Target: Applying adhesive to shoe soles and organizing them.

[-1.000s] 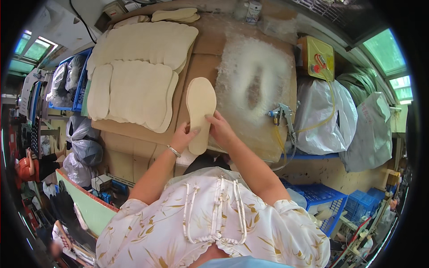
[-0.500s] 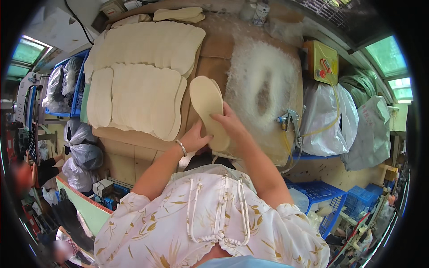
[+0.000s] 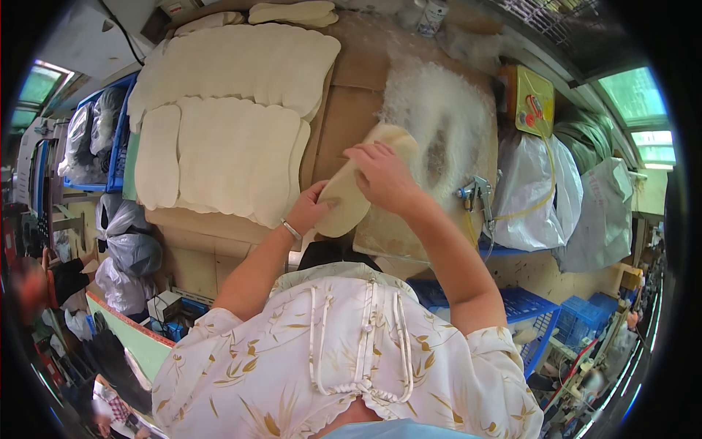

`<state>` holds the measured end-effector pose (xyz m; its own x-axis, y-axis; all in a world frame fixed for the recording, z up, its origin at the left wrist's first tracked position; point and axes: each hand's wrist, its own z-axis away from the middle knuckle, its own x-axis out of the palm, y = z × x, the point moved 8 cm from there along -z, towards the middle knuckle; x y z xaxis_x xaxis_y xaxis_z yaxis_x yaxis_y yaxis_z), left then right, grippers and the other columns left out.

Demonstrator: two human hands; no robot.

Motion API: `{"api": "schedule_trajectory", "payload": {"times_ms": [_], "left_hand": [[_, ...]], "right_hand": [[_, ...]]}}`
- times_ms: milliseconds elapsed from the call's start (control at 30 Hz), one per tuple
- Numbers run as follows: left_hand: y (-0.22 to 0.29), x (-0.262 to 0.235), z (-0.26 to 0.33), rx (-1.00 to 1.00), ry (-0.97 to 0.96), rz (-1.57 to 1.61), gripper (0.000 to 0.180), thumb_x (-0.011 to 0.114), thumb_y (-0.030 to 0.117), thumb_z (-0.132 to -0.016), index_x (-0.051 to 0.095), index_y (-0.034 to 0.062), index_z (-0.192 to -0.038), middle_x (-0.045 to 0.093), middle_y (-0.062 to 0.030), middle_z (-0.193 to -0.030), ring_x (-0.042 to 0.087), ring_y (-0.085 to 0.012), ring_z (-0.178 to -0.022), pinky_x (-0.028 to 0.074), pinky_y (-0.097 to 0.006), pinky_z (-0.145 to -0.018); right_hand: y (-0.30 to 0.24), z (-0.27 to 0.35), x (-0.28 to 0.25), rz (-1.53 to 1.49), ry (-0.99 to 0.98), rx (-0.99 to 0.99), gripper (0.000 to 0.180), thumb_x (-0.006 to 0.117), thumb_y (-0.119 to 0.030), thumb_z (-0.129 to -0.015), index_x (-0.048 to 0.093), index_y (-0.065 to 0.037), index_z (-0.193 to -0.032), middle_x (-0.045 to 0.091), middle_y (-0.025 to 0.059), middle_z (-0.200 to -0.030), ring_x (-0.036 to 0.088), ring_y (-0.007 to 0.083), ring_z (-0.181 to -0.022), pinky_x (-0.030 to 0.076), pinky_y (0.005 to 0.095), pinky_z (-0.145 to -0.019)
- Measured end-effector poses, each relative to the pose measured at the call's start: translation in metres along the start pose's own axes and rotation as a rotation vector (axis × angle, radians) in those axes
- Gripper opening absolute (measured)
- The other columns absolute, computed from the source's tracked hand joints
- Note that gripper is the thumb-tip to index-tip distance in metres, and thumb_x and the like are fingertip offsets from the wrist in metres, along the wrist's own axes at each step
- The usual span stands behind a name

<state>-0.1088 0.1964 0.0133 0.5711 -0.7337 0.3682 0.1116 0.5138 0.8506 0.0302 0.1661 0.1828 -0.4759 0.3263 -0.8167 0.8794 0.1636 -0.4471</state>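
Cream shoe insoles point(image 3: 344, 197), lying together as a thin stack, are held between my hands over the front of the cardboard-covered table point(image 3: 351, 88). My left hand point(image 3: 310, 209) pinches their near end at the left edge. Across the upper face lies my right hand point(image 3: 382, 174), its fingers curled over the left edge. The far end of the insoles tilts toward the right. Left of them, overlapping insoles spread in a far row point(image 3: 234, 64) and a near row point(image 3: 234, 150).
A white, fibrous residue patch point(image 3: 417, 102) covers the board on the right. Beside it stand a spray gun point(image 3: 479, 196) with a hose and a yellow can point(image 3: 531, 99). Silver plastic bags point(image 3: 534, 194) sit at the right edge. More insoles point(image 3: 292, 12) lie at the back.
The held insoles have swung from leaning left to leaning right, and their far end is lower. My right hand has moved up onto their face. My left hand has shifted slightly.
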Motion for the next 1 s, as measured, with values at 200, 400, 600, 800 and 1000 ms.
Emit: {"api": "schedule_trajectory", "payload": {"times_ms": [200,400,600,800,1000], "left_hand": [[-0.058,-0.031,-0.042,-0.13,0.283,0.243,0.038,0.065,0.015,-0.087,0.053,0.0007,-0.12,0.063,-0.0092,-0.111,0.062,-0.0178,-0.097,0.051,-0.031,-0.083],[-0.032,-0.031,-0.022,-0.022,0.694,-0.652,0.055,0.072,0.024,-0.075,0.052,-0.0041,-0.118,0.059,-0.0188,-0.114,0.058,-0.0284,-0.105,0.046,-0.037,-0.09],[-0.024,-0.028,-0.004,0.079,0.754,-1.084,0.055,0.071,0.022,-0.074,0.052,0.0001,-0.121,0.052,-0.0199,-0.117,0.051,-0.0353,-0.109,0.041,-0.041,-0.093],[0.002,0.004,0.005,0.108,0.842,-1.121,0.047,0.071,0.019,-0.075,0.054,-0.0005,-0.114,0.06,-0.0167,-0.108,0.06,-0.0326,-0.093,0.048,-0.039,-0.082],[-0.01,-0.001,0.005,0.161,0.737,-0.207,0.024,0.059,0.007,-0.088,0.058,-0.0034,-0.109,0.066,-0.0069,-0.095,0.063,-0.015,-0.085,0.05,-0.027,-0.077]], "right_hand": [[0.053,0.125,-0.009,-0.21,0.053,0.499,0.025,0.061,-0.004,-0.078,0.059,-0.003,-0.103,0.061,0.0155,-0.1,0.06,0.0341,-0.093,0.049,0.0387,-0.08],[0.093,0.298,-0.046,-0.171,-0.002,0.917,0.024,0.06,-0.006,-0.079,0.061,-0.004,-0.103,0.062,0.0155,-0.094,0.062,0.0327,-0.085,0.05,0.0372,-0.075],[0.172,0.345,-0.094,0.323,0.199,1.07,0.043,0.061,-0.018,-0.083,0.052,0.003,-0.118,0.053,0.0214,-0.121,0.054,0.0369,-0.11,0.046,0.0419,-0.09],[0.248,0.361,-0.077,0.352,0.027,1.191,0.043,0.064,-0.028,-0.081,0.055,-0.001,-0.114,0.056,0.0188,-0.116,0.055,0.0372,-0.106,0.047,0.0467,-0.087],[0.276,0.357,-0.085,0.321,0.006,1.172,0.039,0.07,-0.032,-0.073,0.058,-0.003,-0.096,0.059,0.0163,-0.105,0.058,0.036,-0.096,0.048,0.0471,-0.08]]}}
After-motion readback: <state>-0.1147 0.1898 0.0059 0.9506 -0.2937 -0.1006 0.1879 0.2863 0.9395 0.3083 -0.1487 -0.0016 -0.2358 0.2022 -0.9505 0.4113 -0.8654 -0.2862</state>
